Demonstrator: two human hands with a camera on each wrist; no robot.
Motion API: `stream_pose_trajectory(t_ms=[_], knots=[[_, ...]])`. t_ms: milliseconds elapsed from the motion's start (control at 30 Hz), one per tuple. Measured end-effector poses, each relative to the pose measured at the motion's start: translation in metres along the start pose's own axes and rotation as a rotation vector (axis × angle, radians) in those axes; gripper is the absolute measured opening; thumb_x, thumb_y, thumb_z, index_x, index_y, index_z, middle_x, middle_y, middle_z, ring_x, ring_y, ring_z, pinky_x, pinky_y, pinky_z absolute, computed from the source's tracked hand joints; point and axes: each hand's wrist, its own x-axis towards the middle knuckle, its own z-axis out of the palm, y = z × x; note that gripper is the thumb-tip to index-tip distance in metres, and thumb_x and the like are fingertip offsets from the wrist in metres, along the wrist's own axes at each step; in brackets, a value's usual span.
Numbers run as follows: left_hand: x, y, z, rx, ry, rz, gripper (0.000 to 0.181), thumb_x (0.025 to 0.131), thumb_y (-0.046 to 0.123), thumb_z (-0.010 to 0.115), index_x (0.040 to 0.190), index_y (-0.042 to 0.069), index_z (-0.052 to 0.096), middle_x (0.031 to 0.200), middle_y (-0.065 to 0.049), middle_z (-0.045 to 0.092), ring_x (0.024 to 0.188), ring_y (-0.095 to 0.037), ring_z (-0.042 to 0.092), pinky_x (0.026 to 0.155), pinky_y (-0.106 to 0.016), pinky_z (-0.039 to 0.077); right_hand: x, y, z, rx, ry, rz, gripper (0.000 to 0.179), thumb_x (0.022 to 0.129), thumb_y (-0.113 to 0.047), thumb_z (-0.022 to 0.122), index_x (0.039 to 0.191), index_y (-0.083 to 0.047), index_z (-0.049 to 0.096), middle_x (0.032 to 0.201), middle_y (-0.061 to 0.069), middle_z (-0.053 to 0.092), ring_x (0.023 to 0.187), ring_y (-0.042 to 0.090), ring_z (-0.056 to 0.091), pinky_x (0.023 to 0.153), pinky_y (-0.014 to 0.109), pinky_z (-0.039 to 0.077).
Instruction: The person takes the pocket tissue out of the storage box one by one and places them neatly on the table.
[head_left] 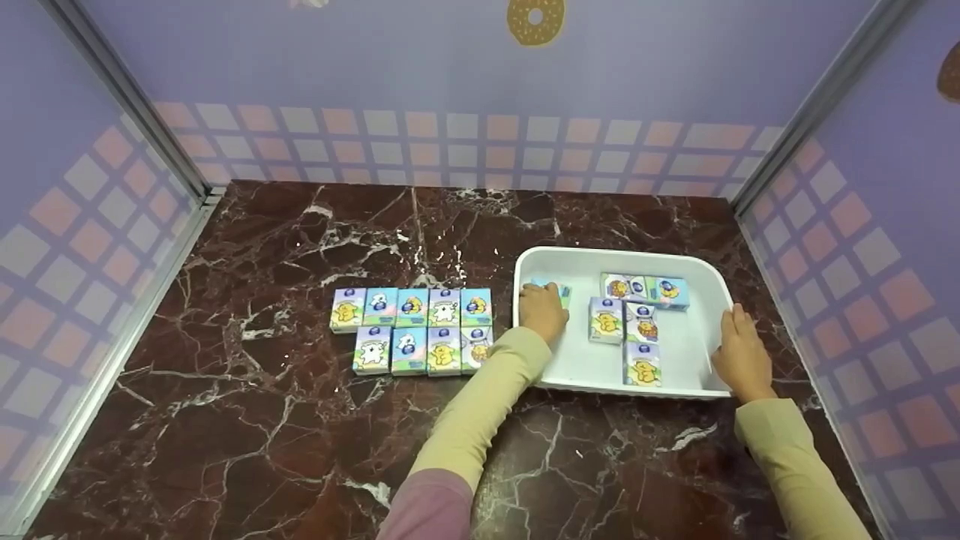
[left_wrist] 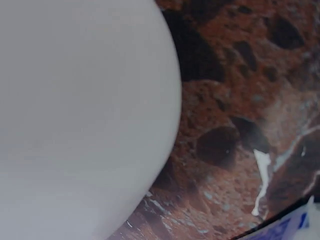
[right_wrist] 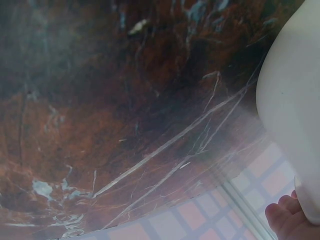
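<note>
A white plastic tray (head_left: 585,367) stands on the dark marble surface, with several small cartoon-printed packs inside that look like pocket tissues. Inside its left end, my left hand (head_left: 546,311) grips a light blue tissue pack (head_left: 562,294), mostly covered by the fingers. At the opposite end, my right hand (head_left: 742,356) holds the tray's right rim. Fingertips (right_wrist: 282,212) show by the tray wall (right_wrist: 295,90) in the right wrist view. The left wrist view is largely filled by the tray's outer wall (left_wrist: 90,100), and the left hand is hidden there.
Left of the tray, more packs (head_left: 410,350) lie side by side in two rows, partly behind my left forearm (head_left: 480,405). Purple checked panels (head_left: 450,75) enclose the back and both sides. Bare marble (head_left: 247,420) extends in front and to the left.
</note>
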Motion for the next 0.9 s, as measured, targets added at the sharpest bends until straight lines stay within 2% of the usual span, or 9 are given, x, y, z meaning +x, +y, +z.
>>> stream_pose_trajectory(t_ms=[133, 267, 400, 567, 667, 767, 900], knots=[[-0.001, 0.000, -0.001, 0.006, -0.008, 0.004, 0.052, 0.077, 0.047, 0.055, 0.118, 0.015, 0.051, 0.118, -0.021, 0.053, 0.105, -0.030, 0.055, 0.084, -0.035, 0.049, 0.000, 0.000, 0.000, 0.003, -0.003, 0.000, 0.058, 0.069, 0.006, 0.045, 0.126, 0.014, 0.034, 0.135, 0.032, 0.028, 0.120, 0.050, 0.029, 0.089, 0.064, 0.030], [-0.002, -0.002, -0.002, -0.001, 0.015, 0.015, 0.043, 0.080, 0.042, 0.054, 0.113, 0.014, 0.053, 0.117, -0.021, 0.054, 0.100, -0.029, 0.056, 0.081, -0.034, 0.049, 0.000, 0.000, 0.000, 0.000, -0.013, 0.001, 0.058, 0.070, 0.005, 0.045, 0.126, 0.014, 0.034, 0.135, 0.032, 0.027, 0.120, 0.050, 0.029, 0.090, 0.064, 0.030], [-0.004, -0.006, -0.001, -0.015, 0.013, 0.063, 0.040, 0.081, 0.036, 0.056, 0.113, 0.014, 0.049, 0.122, -0.022, 0.050, 0.101, -0.031, 0.056, 0.081, -0.036, 0.049, 0.000, 0.000, -0.001, 0.002, -0.010, -0.007, 0.058, 0.070, 0.005, 0.046, 0.126, 0.014, 0.034, 0.135, 0.033, 0.027, 0.120, 0.050, 0.028, 0.090, 0.064, 0.030], [-0.009, -0.009, -0.002, 0.034, -0.060, 0.164, 0.057, 0.080, 0.035, 0.059, 0.131, 0.023, 0.037, 0.127, -0.023, 0.045, 0.106, -0.032, 0.053, 0.087, -0.037, 0.047, -0.002, -0.001, -0.001, 0.000, 0.002, -0.017, 0.057, 0.069, 0.005, 0.046, 0.125, 0.014, 0.036, 0.134, 0.033, 0.028, 0.119, 0.051, 0.030, 0.090, 0.064, 0.030], [-0.011, -0.010, -0.003, 0.037, -0.119, 0.218, 0.052, 0.089, 0.027, 0.047, 0.137, 0.034, 0.027, 0.124, -0.023, 0.046, 0.105, -0.032, 0.052, 0.088, -0.038, 0.044, -0.002, -0.002, -0.002, -0.001, 0.002, -0.016, 0.057, 0.069, 0.006, 0.046, 0.124, 0.014, 0.036, 0.134, 0.033, 0.029, 0.119, 0.051, 0.030, 0.091, 0.063, 0.030], [-0.013, -0.012, -0.005, 0.027, -0.154, 0.254, 0.049, 0.093, 0.022, 0.037, 0.137, 0.039, 0.025, 0.122, -0.022, 0.045, 0.104, -0.031, 0.050, 0.088, -0.039, 0.043, -0.001, -0.002, -0.002, -0.004, -0.006, -0.012, 0.057, 0.070, 0.005, 0.045, 0.125, 0.015, 0.035, 0.134, 0.033, 0.028, 0.119, 0.051, 0.029, 0.091, 0.063, 0.030], [-0.013, -0.015, -0.011, -0.016, -0.200, 0.289, 0.054, 0.090, 0.020, 0.044, 0.137, 0.038, 0.026, 0.128, -0.023, 0.039, 0.109, -0.032, 0.046, 0.090, -0.039, 0.041, -0.001, -0.002, -0.003, -0.004, -0.003, -0.013, 0.058, 0.069, 0.005, 0.047, 0.125, 0.015, 0.035, 0.134, 0.033, 0.028, 0.119, 0.051, 0.030, 0.091, 0.063, 0.030]])
